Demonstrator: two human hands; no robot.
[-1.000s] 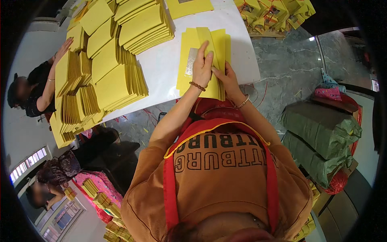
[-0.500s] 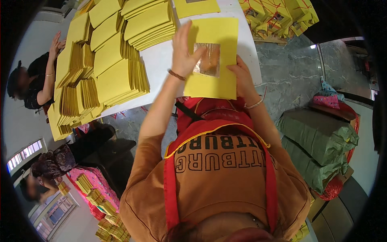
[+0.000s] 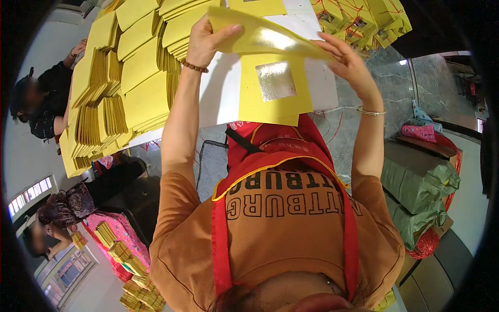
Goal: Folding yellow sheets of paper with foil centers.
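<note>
A yellow paper sheet [image 3: 260,34] is raised above the table, bent and tilted, with a bright sheen on its middle. My left hand [image 3: 204,46] pinches its left end between thumb and fingers. At the opposite corner, the fingers of my right hand [image 3: 349,63] close on the sheet, slightly blurred. Beneath it, another yellow paper sheet [image 3: 253,106] lies flat at the table's near edge. A shiny silver square [image 3: 276,81] sits on that lower sheet, which neither hand touches.
Stacks of folded yellow paper [image 3: 148,104] cover the left of the white table [image 3: 221,96]. Yellow bundles tied with red string [image 3: 358,21] stand beyond the right corner. Green wrapped packages [image 3: 421,177] are at right. Another person [image 3: 47,101] is beyond the stacks.
Both hands were low on a yellow sheet with a silver square. Now they have moved up and apart, holding a sheet in the air over another one with a silver square.
</note>
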